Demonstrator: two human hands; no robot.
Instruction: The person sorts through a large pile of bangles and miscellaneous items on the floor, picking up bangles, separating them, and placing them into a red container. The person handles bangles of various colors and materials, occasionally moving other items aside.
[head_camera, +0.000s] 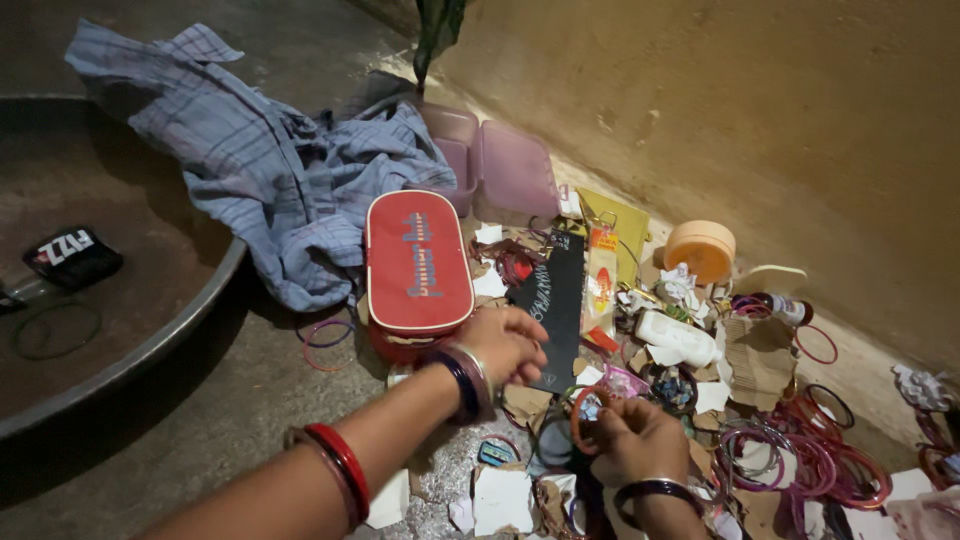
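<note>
A striped cloth lay beyond a red pouch. The left hand, fingers loosely spread and empty, touched the pouch's near end. The right hand pinched an orange bangle above the scattered bangles, apparently sorting; next likely needed a steady grip.

Rt hand curls over its own fingertips, so the grip on the orange bangle can't be read — part of the ring is hidden behind the fingers. Left hand covers the near corner of the red case. Big metal pan cut off at left edge; bangle pile runs off at right and bottom. Small scraps under the wrists — too dim to tell.
</note>
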